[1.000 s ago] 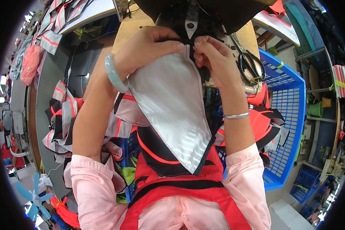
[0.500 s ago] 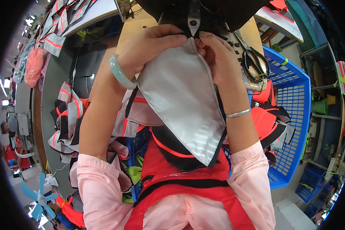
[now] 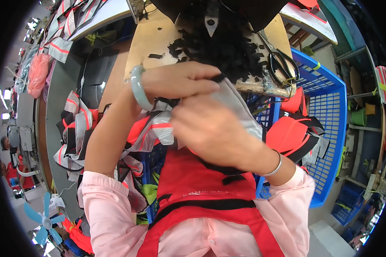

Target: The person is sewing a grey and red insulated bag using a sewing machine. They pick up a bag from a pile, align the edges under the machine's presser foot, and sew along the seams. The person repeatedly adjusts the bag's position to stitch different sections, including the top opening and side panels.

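My left hand [image 3: 182, 81], with a pale green bangle [image 3: 138, 88] at its wrist, is closed on the black-edged corner of a grey fabric piece [image 3: 240, 100]. The fabric hangs down over my lap, partly hidden behind my hands. My right hand [image 3: 212, 130] reaches across in front of the fabric, below the left. Motion smears its fingers, so their grip does not show. Above both hands, a pointed metal blade [image 3: 210, 25] juts from a dark machine part.
Black scraps [image 3: 218, 47] cover much of the wooden board [image 3: 148, 40]. Black-handled scissors [image 3: 283, 66] lie at its right edge. A blue basket [image 3: 343, 128] with red and black pieces stands right. Grey and orange pieces [image 3: 77, 124] are heaped left.
Both hands and the fabric have come down from the blade toward me. My right hand has crossed left, in front of the fabric. A black scrap now shows on the red apron.
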`<control>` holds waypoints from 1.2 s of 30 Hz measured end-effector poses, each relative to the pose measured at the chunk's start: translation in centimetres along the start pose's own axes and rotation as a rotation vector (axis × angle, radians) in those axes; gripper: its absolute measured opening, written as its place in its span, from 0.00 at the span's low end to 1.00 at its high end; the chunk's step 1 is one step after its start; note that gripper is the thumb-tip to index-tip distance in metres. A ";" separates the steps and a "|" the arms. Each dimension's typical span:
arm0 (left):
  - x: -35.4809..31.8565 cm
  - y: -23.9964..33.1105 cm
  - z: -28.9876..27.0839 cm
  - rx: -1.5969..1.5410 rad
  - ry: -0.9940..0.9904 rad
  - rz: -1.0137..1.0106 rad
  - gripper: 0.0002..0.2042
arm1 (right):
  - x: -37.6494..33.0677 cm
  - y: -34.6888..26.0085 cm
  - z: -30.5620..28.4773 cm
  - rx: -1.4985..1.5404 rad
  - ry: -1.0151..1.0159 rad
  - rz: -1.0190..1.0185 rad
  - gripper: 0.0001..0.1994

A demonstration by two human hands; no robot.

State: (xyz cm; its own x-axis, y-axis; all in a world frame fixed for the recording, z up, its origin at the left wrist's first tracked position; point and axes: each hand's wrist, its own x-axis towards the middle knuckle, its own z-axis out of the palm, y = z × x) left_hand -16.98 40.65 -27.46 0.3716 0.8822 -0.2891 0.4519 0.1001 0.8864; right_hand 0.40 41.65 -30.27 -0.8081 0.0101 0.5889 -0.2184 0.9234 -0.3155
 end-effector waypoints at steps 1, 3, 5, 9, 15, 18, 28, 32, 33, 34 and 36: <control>0.4 0.3 0.4 0.050 -0.064 -0.001 0.20 | 0.2 -0.6 1.1 -0.164 -0.027 -0.082 0.08; 1.2 -0.1 1.7 0.106 -0.098 0.091 0.23 | -0.5 -1.5 1.8 -0.462 -0.329 0.010 0.08; 1.7 0.6 2.7 0.086 -0.111 0.070 0.23 | -1.3 -1.4 2.1 -0.525 -0.557 0.045 0.08; 1.5 -2.6 5.5 -0.058 0.123 0.181 0.22 | -3.4 1.8 2.5 -0.121 -0.337 0.098 0.06; -2.7 -5.0 11.9 0.213 0.719 0.226 0.17 | -2.8 3.5 -4.0 0.371 -0.244 0.662 0.08; -4.0 -2.7 11.4 -0.056 0.684 0.071 0.14 | -2.2 3.0 -5.0 0.617 -0.215 0.695 0.09; -6.9 4.5 3.7 0.172 0.610 0.079 0.08 | -1.7 3.3 -7.1 0.497 0.061 0.646 0.09; -5.2 3.2 0.4 0.136 0.593 0.002 0.11 | 0.2 4.1 -6.2 0.536 0.181 0.793 0.10; -4.8 2.8 -0.2 0.115 0.597 -0.032 0.12 | 0.5 4.6 -5.8 0.572 0.178 0.830 0.10; -4.4 2.6 -0.6 0.089 0.601 -0.064 0.12 | 0.6 5.2 -5.4 0.582 0.192 0.831 0.11; -3.7 2.1 -1.4 0.038 0.607 -0.127 0.13 | 0.8 6.3 -4.7 0.603 0.219 0.833 0.11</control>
State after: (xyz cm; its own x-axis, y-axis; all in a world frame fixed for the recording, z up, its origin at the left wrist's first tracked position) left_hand -18.54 38.27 -24.04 -0.2092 0.9699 -0.1246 0.4948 0.2149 0.8420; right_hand 1.00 49.26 -28.28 -0.7248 0.6789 0.1175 0.0766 0.2489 -0.9655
